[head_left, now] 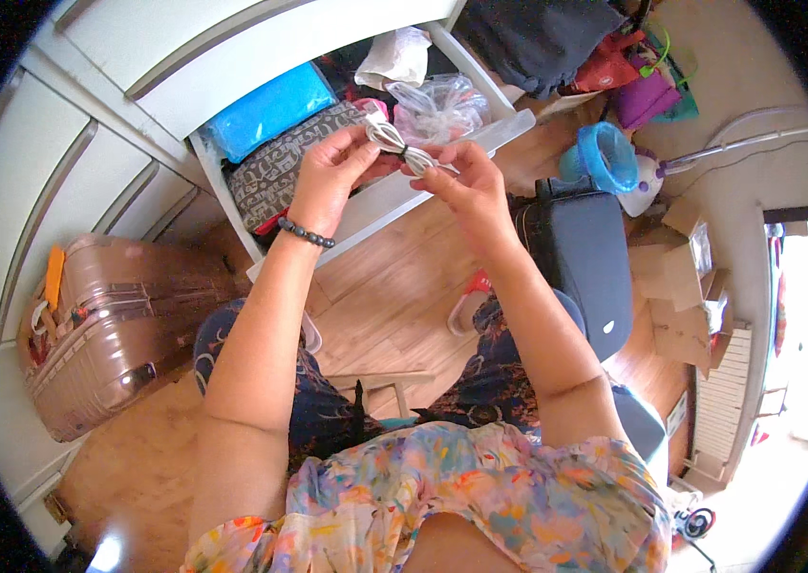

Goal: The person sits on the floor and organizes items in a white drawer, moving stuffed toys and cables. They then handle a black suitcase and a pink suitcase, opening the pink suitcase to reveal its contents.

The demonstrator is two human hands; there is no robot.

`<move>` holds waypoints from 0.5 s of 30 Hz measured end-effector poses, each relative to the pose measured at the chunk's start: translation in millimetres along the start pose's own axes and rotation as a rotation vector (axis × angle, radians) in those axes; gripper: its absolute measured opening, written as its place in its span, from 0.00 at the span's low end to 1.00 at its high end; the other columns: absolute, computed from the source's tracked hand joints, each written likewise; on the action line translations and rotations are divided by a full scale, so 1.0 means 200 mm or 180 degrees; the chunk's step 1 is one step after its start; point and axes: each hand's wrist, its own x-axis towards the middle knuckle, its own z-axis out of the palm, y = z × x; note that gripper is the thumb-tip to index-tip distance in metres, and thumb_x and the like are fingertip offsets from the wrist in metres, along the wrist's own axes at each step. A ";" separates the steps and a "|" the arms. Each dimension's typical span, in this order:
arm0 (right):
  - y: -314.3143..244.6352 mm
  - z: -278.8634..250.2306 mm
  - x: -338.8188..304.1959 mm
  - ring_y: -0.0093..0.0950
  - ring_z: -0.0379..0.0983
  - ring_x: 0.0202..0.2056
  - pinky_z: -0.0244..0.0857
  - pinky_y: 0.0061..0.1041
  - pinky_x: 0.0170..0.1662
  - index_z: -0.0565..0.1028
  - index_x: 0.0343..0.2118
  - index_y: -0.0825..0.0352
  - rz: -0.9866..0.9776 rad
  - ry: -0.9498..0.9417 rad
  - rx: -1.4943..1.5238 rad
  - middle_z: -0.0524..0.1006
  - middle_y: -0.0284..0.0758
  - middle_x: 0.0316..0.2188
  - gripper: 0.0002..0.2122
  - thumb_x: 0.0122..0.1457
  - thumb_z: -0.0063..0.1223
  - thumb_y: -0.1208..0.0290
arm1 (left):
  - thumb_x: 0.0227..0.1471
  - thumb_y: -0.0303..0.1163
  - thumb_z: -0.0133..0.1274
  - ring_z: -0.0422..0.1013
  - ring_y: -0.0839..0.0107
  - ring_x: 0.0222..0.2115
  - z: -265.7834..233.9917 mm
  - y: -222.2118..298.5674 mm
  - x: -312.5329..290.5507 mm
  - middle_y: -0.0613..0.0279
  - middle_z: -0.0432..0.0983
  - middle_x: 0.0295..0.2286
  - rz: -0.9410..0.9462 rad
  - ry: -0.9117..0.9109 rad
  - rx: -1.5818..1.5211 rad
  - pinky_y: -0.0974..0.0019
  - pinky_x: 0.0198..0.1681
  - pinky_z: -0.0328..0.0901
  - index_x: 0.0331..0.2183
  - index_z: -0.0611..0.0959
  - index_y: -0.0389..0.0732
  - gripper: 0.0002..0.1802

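Observation:
A white cable (387, 137), coiled into a narrow bundle with a dark tie round its middle, is held up between my two hands. My left hand (335, 167), with a dark bead bracelet at the wrist, pinches the bundle's left end. At the other end, the fingers of my right hand (467, 181) close on the loops. Both hands are above the front edge of an open white drawer (375, 222). Inside the drawer lie a blue plastic-wrapped package (275, 110), a grey patterned fabric bundle (291, 162), a clear plastic bag (442, 107) and a white cloth (396, 59).
A rose-gold suitcase (103, 325) stands to the left by the white cabinet. On the right are a dark suitcase (581, 267), a blue bin (605, 158) and cardboard boxes (679, 277). Dark clothing (547, 38) and bags are piled at the far right. My knees are below the drawer.

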 end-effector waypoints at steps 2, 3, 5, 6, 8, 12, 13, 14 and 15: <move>0.01 0.00 0.02 0.28 0.73 0.37 0.68 0.25 0.37 0.68 0.36 0.71 0.0054 -0.0033 -0.0199 0.71 0.40 0.40 0.09 0.51 0.53 0.79 | 0.53 0.27 0.47 0.72 0.71 0.36 0.02 -0.04 0.00 0.60 0.74 0.36 -0.0018 -0.0029 0.0095 0.68 0.42 0.67 0.42 0.74 0.35 0.13; 0.01 -0.01 0.04 0.27 0.74 0.32 0.67 0.23 0.34 0.69 0.36 0.71 0.0076 -0.0091 -0.0198 0.73 0.39 0.36 0.10 0.51 0.53 0.79 | 0.53 0.27 0.47 0.72 0.71 0.36 0.04 -0.05 0.00 0.60 0.74 0.36 -0.0024 -0.0051 0.0122 0.68 0.42 0.67 0.42 0.75 0.34 0.13; 0.02 -0.05 0.06 0.27 0.74 0.32 0.67 0.22 0.34 0.69 0.37 0.72 0.0124 -0.0138 -0.0336 0.74 0.39 0.33 0.10 0.51 0.53 0.80 | 0.53 0.26 0.47 0.71 0.72 0.37 0.07 -0.05 0.01 0.60 0.74 0.36 -0.0073 -0.0129 0.0109 0.69 0.42 0.67 0.42 0.75 0.34 0.13; 0.04 -0.05 0.07 0.26 0.74 0.31 0.67 0.21 0.33 0.69 0.37 0.72 0.0147 -0.0174 -0.0394 0.75 0.38 0.32 0.11 0.51 0.53 0.80 | 0.52 0.26 0.47 0.71 0.72 0.36 0.06 -0.06 0.02 0.60 0.74 0.36 -0.0080 -0.0073 0.0217 0.69 0.42 0.67 0.42 0.75 0.34 0.13; 0.05 -0.06 0.07 0.26 0.74 0.31 0.67 0.20 0.33 0.69 0.37 0.72 0.0237 -0.0165 -0.0199 0.75 0.38 0.31 0.10 0.51 0.52 0.79 | 0.52 0.25 0.48 0.71 0.73 0.36 0.04 -0.08 0.03 0.60 0.74 0.36 -0.0095 0.0032 0.0435 0.70 0.42 0.67 0.42 0.75 0.34 0.14; 0.06 -0.09 0.04 0.27 0.74 0.31 0.68 0.20 0.33 0.70 0.37 0.72 0.0746 -0.0026 0.0390 0.75 0.38 0.32 0.08 0.53 0.50 0.78 | 0.49 0.24 0.51 0.72 0.77 0.32 0.06 -0.07 0.03 0.62 0.75 0.32 -0.0139 0.0107 0.0592 0.75 0.37 0.67 0.40 0.76 0.34 0.13; 0.06 -0.10 0.04 0.27 0.74 0.31 0.68 0.20 0.32 0.70 0.37 0.72 0.0795 -0.0044 0.0412 0.75 0.37 0.32 0.08 0.54 0.50 0.78 | 0.50 0.24 0.51 0.72 0.77 0.33 0.06 -0.07 0.03 0.62 0.75 0.33 -0.0192 0.0117 0.0688 0.75 0.37 0.67 0.40 0.76 0.34 0.13; 0.07 -0.11 0.03 0.27 0.75 0.31 0.68 0.21 0.32 0.70 0.37 0.72 0.0844 -0.0062 0.0433 0.75 0.37 0.32 0.08 0.54 0.50 0.78 | 0.50 0.24 0.50 0.71 0.77 0.33 0.06 -0.07 0.03 0.62 0.75 0.33 -0.0245 0.0127 0.0784 0.75 0.37 0.67 0.40 0.76 0.35 0.13; 0.07 -0.12 0.03 0.27 0.75 0.31 0.68 0.21 0.32 0.70 0.37 0.72 0.0893 -0.0091 0.0459 0.76 0.37 0.32 0.08 0.54 0.49 0.78 | 0.50 0.25 0.51 0.71 0.78 0.31 0.07 -0.07 0.03 0.63 0.76 0.32 -0.0243 0.0182 0.0647 0.77 0.34 0.67 0.39 0.77 0.35 0.12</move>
